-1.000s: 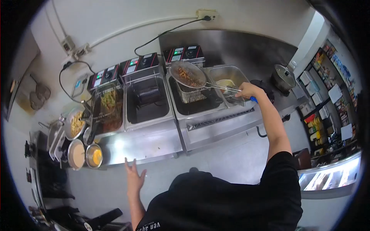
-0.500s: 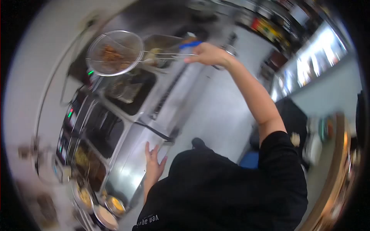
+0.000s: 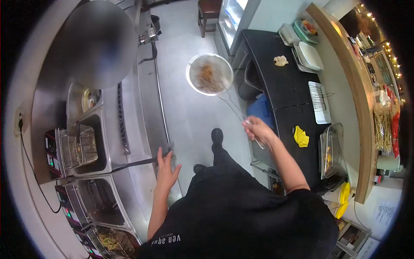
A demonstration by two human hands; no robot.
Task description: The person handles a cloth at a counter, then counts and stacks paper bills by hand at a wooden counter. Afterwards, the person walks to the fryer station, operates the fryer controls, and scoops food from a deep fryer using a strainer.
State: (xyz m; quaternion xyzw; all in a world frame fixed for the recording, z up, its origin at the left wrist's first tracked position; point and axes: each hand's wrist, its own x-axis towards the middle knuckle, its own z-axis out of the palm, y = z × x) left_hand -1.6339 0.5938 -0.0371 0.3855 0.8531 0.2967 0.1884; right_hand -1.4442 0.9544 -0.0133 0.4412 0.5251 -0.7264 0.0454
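My right hand (image 3: 260, 131) is closed round the wire handle of a round mesh strainer (image 3: 221, 86), which hangs over the floor between the two counters. Brown fried bits (image 3: 208, 74) lie in its bowl. Beside the steel fryer counter (image 3: 140, 181), my left hand (image 3: 167, 170) has its fingers spread and holds nothing. To its left are the fryer wells, one with an empty wire basket (image 3: 87, 145) and another with a basket of greenish food (image 3: 113, 242).
The black counter (image 3: 276, 88) at right bears a yellow cloth (image 3: 301, 137), a rack on a white tray (image 3: 324, 115), lidded containers (image 3: 308, 56) and a glass dish (image 3: 336, 155). A stool (image 3: 208, 14) stands at the far end. A blue bin (image 3: 261, 110) is under the counter.
The view has turned right, from the fryers to the aisle and black counter. My right hand has carried the strainer away from above the fryers. My left hand stays empty.
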